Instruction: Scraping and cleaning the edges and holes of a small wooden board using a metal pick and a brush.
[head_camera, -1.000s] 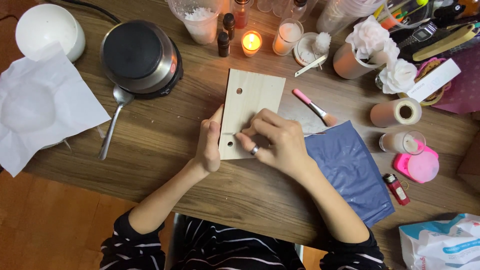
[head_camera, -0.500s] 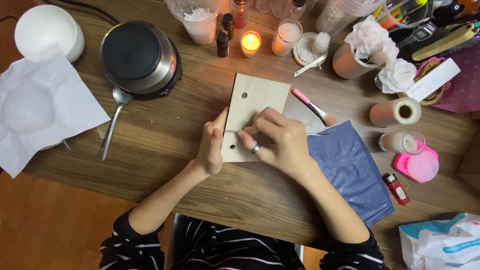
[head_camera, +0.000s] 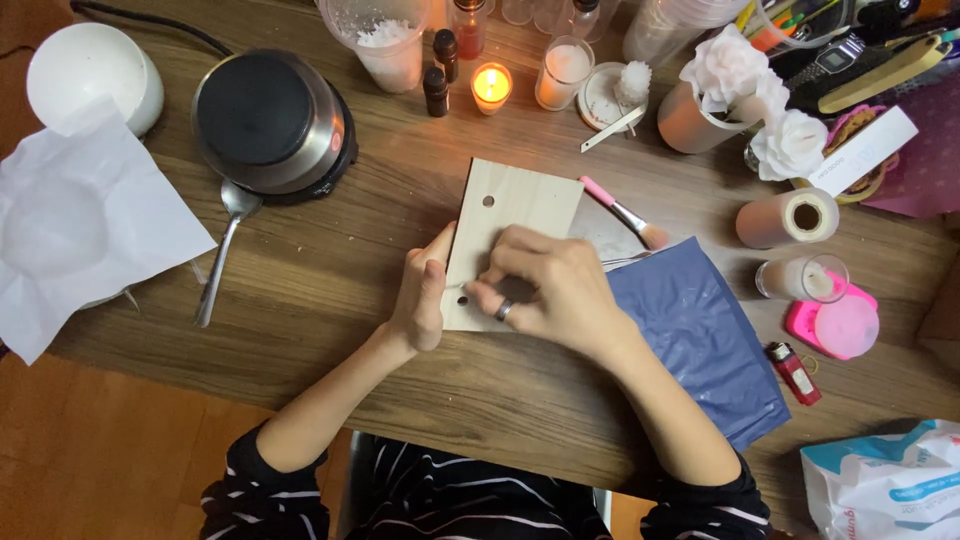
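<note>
Pale wood is what I'm working on: a small board (head_camera: 512, 225) with two round holes is lying flat on the wooden table (head_camera: 400, 230), just left of a blue plastic pouch (head_camera: 700, 340). My left hand (head_camera: 422, 300) is pressing against the board's left edge, fingers open and flat. My right hand (head_camera: 548, 285) is resting on top, fingers curled and pinching near the lower hole. A pink-handled brush (head_camera: 625, 212) is lying beside the board, a lit candle (head_camera: 491, 87) behind.
</note>
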